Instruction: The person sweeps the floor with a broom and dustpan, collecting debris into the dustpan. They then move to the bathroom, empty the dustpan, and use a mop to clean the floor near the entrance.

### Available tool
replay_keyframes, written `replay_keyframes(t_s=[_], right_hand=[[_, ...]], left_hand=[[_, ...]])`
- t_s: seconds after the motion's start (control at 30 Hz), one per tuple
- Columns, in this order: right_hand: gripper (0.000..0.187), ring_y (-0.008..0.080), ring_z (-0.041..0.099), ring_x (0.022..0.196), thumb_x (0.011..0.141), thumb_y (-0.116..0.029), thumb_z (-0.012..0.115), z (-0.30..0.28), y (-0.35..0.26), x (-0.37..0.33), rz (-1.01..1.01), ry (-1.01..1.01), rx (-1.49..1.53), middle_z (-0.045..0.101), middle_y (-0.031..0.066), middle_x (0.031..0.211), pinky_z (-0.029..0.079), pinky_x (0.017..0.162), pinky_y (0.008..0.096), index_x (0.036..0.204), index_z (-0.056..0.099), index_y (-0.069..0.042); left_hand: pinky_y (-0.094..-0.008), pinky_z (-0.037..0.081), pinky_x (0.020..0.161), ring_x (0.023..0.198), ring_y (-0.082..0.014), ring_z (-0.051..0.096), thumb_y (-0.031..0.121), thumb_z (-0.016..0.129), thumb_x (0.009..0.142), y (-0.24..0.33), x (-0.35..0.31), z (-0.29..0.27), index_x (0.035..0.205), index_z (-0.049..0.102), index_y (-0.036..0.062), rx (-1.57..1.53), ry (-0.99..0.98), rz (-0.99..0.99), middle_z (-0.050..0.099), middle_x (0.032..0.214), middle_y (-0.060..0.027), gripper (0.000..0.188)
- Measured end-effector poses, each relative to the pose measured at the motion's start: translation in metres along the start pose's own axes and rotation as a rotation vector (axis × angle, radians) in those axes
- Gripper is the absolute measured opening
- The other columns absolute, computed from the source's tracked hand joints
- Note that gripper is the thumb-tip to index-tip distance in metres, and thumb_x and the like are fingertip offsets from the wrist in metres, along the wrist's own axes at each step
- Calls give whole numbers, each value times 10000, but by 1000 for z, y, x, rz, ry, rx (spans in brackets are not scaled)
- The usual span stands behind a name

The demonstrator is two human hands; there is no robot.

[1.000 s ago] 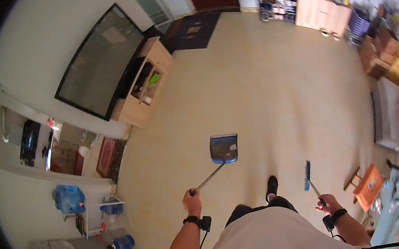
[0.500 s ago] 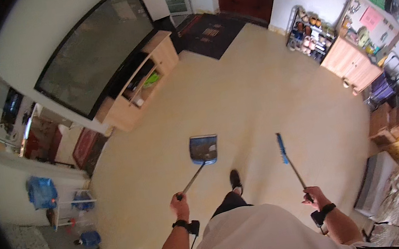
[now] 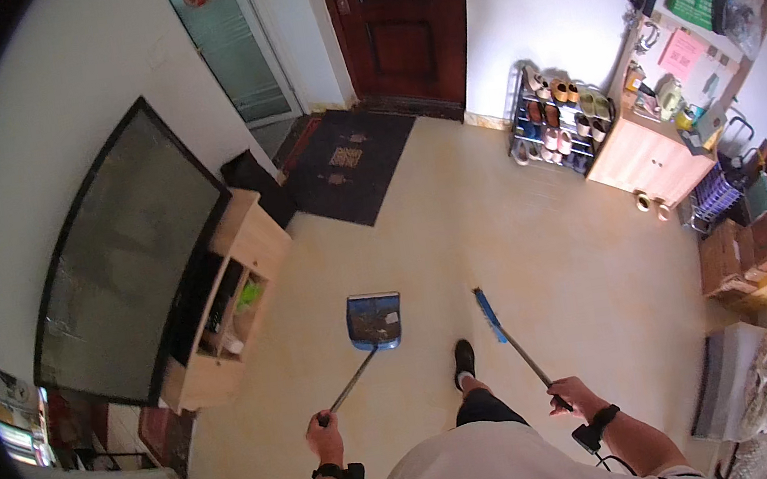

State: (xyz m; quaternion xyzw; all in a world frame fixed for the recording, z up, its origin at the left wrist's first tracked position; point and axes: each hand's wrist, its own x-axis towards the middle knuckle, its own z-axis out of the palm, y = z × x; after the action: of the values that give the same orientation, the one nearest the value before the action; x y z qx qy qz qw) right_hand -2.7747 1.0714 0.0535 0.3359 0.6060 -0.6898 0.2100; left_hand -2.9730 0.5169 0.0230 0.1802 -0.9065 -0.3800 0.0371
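Observation:
My left hand (image 3: pixel 324 438) is wrapped round the end of a long-handled dustpan (image 3: pixel 375 322). The dustpan's blue scoop lies on the floor ahead of me, with dark debris and a pale scrap in it. In my right hand (image 3: pixel 577 395) is the dark handle of a broom (image 3: pixel 489 314). Its blue bristle head points ahead and leftward, low over the floor to the right of the dustpan; whether it touches the floor I cannot tell. A gap of bare floor lies between broom and scoop. My dark shoe (image 3: pixel 463 361) shows between the two tools.
A wooden TV cabinet (image 3: pixel 257 233) and a large screen (image 3: pixel 129 258) line the left side. Ahead lie a dark doormat (image 3: pixel 350 166) and a brown door (image 3: pixel 400 29). A shoe rack (image 3: pixel 551 125), a wooden cupboard (image 3: pixel 649 156) and cardboard boxes (image 3: pixel 725 257) stand along the right.
The view has turned and advanced toward the door. My right hand has brought the broom leftward, closer to the dustpan. Both hands keep their hold.

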Motion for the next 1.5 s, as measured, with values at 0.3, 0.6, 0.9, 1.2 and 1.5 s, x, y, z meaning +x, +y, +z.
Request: replay_keyframes(t_s=[0.3, 0.6, 0.9, 1.2, 1.5], right_hand=[[128, 252, 601, 521, 874, -33, 644, -40, -233, 202, 369, 206, 246, 579, 145, 662, 623, 580, 494, 819, 587, 67], [116, 222, 555, 470, 867, -56, 626, -76, -426, 400, 371, 247, 155, 571, 119, 638, 610, 599, 469, 796, 575, 20], [111, 204, 573, 489, 894, -90, 575, -97, -675, 583, 213, 154, 295, 581, 100, 666, 590, 539, 421, 827, 589, -2], [200, 211, 513, 436, 895, -96, 539, -108, -839, 867, 252, 49, -35, 526, 90, 611, 473, 429, 389, 705, 511, -40], [222, 200, 482, 428, 893, -153, 594, -78, -1083, 1039, 255, -65, -185, 530, 110, 596, 441, 418, 376, 738, 540, -2]], left_hand=[[-348, 531, 772, 815, -193, 662, 134, 759, 809, 218, 192, 101, 981, 711, 35, -53, -54, 16, 713, 885, -79, 203], [-343, 546, 809, 878, -232, 702, 154, 764, 814, 352, 430, 259, 1013, 721, 58, 29, -132, 100, 734, 935, -99, 225], [-312, 517, 767, 795, -157, 638, 140, 749, 832, 492, 635, 330, 989, 702, 25, 35, -190, 32, 691, 843, -49, 200], [-336, 536, 769, 804, -198, 683, 123, 760, 806, 585, 756, 390, 962, 712, 35, -2, -4, -101, 722, 861, -98, 186], [-320, 531, 750, 799, -164, 658, 115, 765, 814, 650, 835, 437, 989, 704, 38, -76, 132, -289, 704, 856, -74, 202]])
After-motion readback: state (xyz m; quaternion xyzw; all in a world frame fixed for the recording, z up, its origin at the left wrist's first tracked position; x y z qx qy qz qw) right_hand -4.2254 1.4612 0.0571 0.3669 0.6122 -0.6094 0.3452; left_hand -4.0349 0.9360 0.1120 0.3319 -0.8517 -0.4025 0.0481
